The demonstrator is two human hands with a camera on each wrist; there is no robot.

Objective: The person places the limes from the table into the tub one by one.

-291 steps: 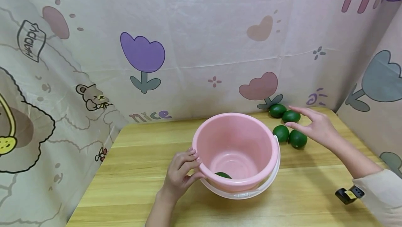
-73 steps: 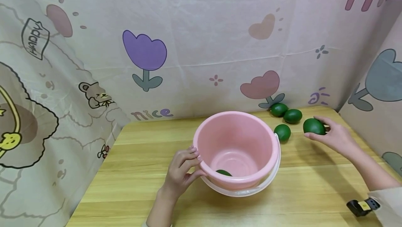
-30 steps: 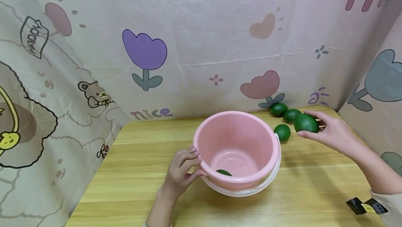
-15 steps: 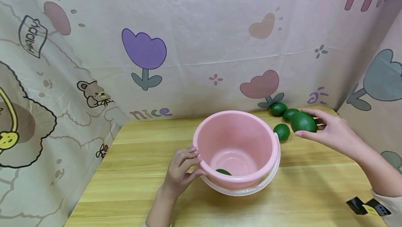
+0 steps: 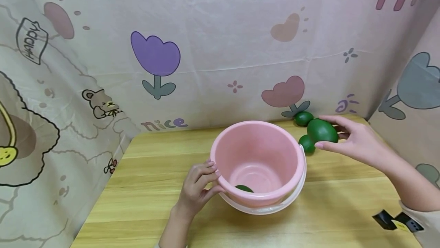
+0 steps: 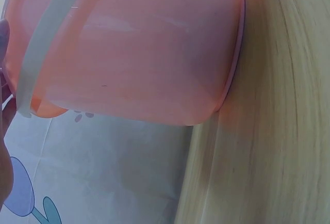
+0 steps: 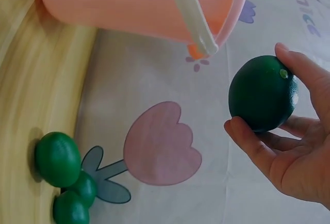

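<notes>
A pink bucket [image 5: 240,156] with a white handle [image 5: 268,210] stands upright on the table. My left hand [image 5: 197,189] holds its rim at the left side. My right hand [image 5: 354,139] grips a dark green lime [image 5: 322,131] between thumb and fingers, raised above the table to the right of the bucket. In the right wrist view the held lime [image 7: 262,94] shows a pale stem spot. Part of another lime [image 5: 244,188] is visible inside the bucket, near its front wall.
Three loose limes [image 7: 58,159] sit together on the wooden table [image 5: 154,171], behind and right of the bucket. The held one hides one of them in the head view. A patterned cloth [image 5: 213,49] hangs along the table's back edge.
My right hand, open over the limes at first, has taken one off the table and carried it left toward the bucket. The left hand has stayed at the rim.
</notes>
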